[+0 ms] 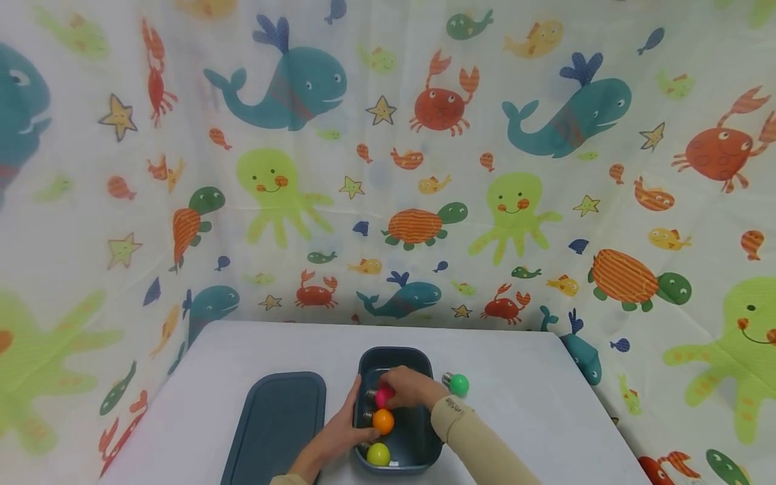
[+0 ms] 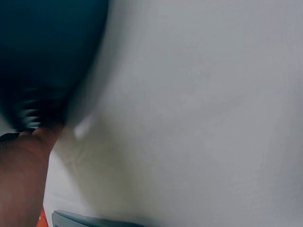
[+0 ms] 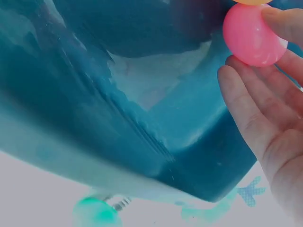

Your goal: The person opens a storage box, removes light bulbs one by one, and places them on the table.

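Inside a dark blue plastic container [image 1: 417,444], my right hand [image 1: 409,386] pinches a pink light bulb [image 1: 384,397] between thumb and fingers. The right wrist view shows this pink bulb [image 3: 255,35] close up, its round end against the fingertips. Below it in the head view lie an orange bulb [image 1: 383,422] and a yellow bulb [image 1: 378,455], lined along the container's left side. My left hand [image 1: 342,428] holds the container's left wall, thumb over the rim and fingers along the outside. In the left wrist view the left hand [image 2: 26,165] is partly cut off.
A green bulb [image 1: 459,384] with a metal screw base lies on the white table [image 1: 515,384], right of the container. A dark blue lid [image 1: 279,417] lies flat to the left. Behind the table hangs a curtain [image 1: 376,168] printed with sea animals.
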Motion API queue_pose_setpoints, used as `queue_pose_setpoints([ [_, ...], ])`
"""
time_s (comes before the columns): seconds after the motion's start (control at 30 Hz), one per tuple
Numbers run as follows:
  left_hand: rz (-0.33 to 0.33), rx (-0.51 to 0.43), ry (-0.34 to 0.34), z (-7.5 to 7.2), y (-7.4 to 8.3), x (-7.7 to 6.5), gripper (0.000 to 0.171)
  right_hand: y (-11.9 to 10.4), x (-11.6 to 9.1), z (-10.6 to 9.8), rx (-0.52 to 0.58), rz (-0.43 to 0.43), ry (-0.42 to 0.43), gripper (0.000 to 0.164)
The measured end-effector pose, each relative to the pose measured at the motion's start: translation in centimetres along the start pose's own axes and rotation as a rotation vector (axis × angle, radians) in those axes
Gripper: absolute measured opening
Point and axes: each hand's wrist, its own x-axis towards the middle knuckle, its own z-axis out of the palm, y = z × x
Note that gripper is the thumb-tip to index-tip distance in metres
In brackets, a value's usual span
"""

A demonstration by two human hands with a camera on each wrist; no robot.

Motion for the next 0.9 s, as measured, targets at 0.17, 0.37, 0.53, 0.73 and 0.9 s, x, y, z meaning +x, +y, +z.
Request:
queue_pose_setpoints([
  [0.17, 0.009, 0.024, 0.012, 0.0, 0.0, 0.1, 0.112, 0.1, -0.4, -0.7, -0.007, -0.016, 0.001, 0.037],
  [0.37, 0.015, 0.018, 0.009, 0.0, -0.1, 0.2, 0.113, 0.7, -1.4, -1.7, -0.03, -0.066, 0.031, 0.035],
  [0.53, -0.01, 0.015, 0.018, -0.1, -0.2, 0.2, 0.113, 1.6, -2.8, -3.3, 0.006, -0.059, 0.06, 0.034],
  [0.73, -0.029, 0.023, 0.032, 0.1, -0.2, 0.3, 0.114, 3.1, -5.1, -4.7, 0.054, -0.023, 0.103, 0.037],
  [0.9, -0.036, 0.034, 0.04, 0.1, -0.2, 0.3, 0.115, 4.2, -6.3, -5.3, 0.086, -0.025, 0.127, 0.038],
])
